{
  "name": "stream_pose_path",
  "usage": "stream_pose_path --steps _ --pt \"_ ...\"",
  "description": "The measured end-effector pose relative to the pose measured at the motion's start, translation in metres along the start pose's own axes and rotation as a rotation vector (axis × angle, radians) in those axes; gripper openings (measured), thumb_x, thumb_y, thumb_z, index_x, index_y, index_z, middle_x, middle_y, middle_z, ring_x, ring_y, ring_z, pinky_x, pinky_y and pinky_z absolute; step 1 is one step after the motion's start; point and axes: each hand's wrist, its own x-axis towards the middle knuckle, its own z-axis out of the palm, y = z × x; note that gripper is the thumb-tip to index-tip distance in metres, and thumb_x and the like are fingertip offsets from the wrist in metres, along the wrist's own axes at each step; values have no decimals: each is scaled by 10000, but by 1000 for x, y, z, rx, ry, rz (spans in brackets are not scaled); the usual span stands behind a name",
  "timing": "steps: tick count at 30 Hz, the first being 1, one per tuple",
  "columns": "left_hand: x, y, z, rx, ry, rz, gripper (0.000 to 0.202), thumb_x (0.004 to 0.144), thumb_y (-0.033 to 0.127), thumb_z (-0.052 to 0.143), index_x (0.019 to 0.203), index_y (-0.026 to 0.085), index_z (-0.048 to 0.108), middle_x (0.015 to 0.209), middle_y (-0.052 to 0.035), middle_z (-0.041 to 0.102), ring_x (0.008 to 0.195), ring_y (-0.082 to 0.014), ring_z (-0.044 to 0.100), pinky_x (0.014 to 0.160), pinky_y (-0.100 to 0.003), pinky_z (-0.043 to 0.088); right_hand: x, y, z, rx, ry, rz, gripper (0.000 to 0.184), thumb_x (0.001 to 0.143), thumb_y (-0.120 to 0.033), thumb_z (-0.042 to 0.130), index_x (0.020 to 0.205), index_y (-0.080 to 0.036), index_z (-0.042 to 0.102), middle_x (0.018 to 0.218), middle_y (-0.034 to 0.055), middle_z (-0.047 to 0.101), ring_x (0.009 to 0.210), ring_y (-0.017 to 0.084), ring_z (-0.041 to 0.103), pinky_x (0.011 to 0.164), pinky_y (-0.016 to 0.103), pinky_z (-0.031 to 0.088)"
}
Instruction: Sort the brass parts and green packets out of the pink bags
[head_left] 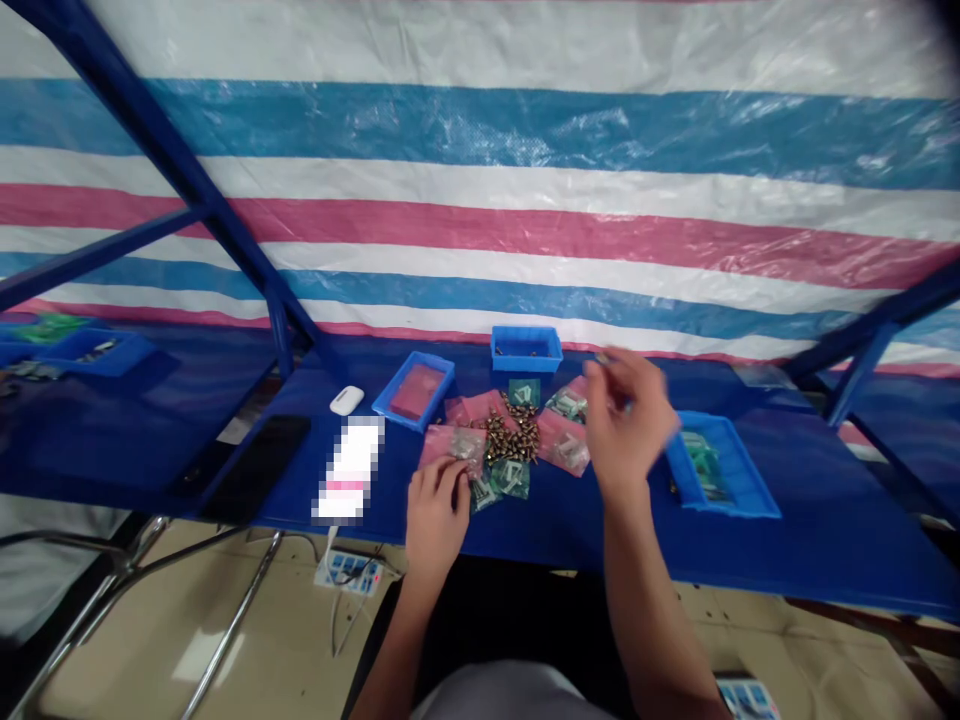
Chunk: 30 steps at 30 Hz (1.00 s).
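Observation:
My left hand [437, 508] rests at the near left of the pile, its fingers slightly bent and apart, touching the edge of a pink plastic bag [459, 447] with small parts inside. My right hand [631, 415], blurred by motion, is raised over the table to the right of the pile. Its thumb and forefinger look pinched together; a tiny item at their tips is too smeared to name. Between the hands lies a heap of small brass-coloured metal fittings [511, 436], with several pink and green bags of parts around it, including a green bag [513, 478] in front.
A blue bin [526, 366] with a few small pieces stands behind the heap. Another blue bin [387, 405] holds pink bags; the right-hand blue bin [761, 490] holds green bags. A white case [346, 400], a pixelated object [349, 470] and a black phone-like slab [259, 468] lie left.

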Motion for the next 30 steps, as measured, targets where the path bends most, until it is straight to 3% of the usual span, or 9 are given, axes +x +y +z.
stream_pose_path --steps 2,5,10,14,16,21,25,30 --pt "0 0 0 2 1 2 249 940 200 542 1155 247 660 1164 -81 631 1050 -251 567 958 -422 463 14 7 30 4 -102 59 493 942 -450 530 1336 -155 542 831 77 717 666 191 645 656 331 511" --pt "-1 0 0 -5 -14 -2 256 941 195 540 1162 251 657 1169 -79 629 1058 -249 566 960 -418 463 0 21 50 -41 -116 152 524 921 -445 562 1367 -173 524 796 39 718 608 165 625 611 281 475" --pt "0 -1 0 -7 -11 -15 249 937 203 553 1156 255 661 1173 -75 626 1058 -250 560 972 -424 456 -63 44 44 -114 -328 103 346 965 -415 479 1109 -187 696 721 38 690 581 157 593 596 261 446" --pt "0 -1 1 -21 -8 -13 255 939 208 549 1167 255 654 1174 -78 628 1063 -249 566 979 -427 455 -92 54 49 -199 -384 -7 340 1002 -389 425 1067 -198 699 968 101 705 837 218 647 729 310 496" --pt "0 -1 1 -21 -8 -15 252 938 211 549 1162 257 656 1174 -77 629 1062 -251 570 973 -428 459 -98 57 52 -227 -405 -61 320 1003 -385 441 1104 -206 686 1017 105 683 953 243 629 806 340 501" --pt "0 -1 2 -16 -7 -17 252 935 211 555 1159 257 660 1171 -73 633 1053 -251 571 969 -425 462 -98 56 56 -249 -447 -118 325 1010 -354 457 1251 -232 639 962 83 640 912 225 610 808 337 505" --pt "0 -1 2 -11 -1 -11 244 937 217 552 1151 258 663 1169 -77 633 1044 -252 572 963 -431 464 -94 52 57 -252 -444 -150 290 1014 -312 445 1157 -231 683 957 91 633 942 234 602 863 362 493" --pt "1 -1 1 -9 -7 -7 248 945 222 531 1154 259 658 1165 -83 634 1053 -253 583 956 -434 467 -95 56 54 -133 -433 -75 270 1017 -322 437 1030 -197 676 946 82 671 922 227 623 865 362 497"
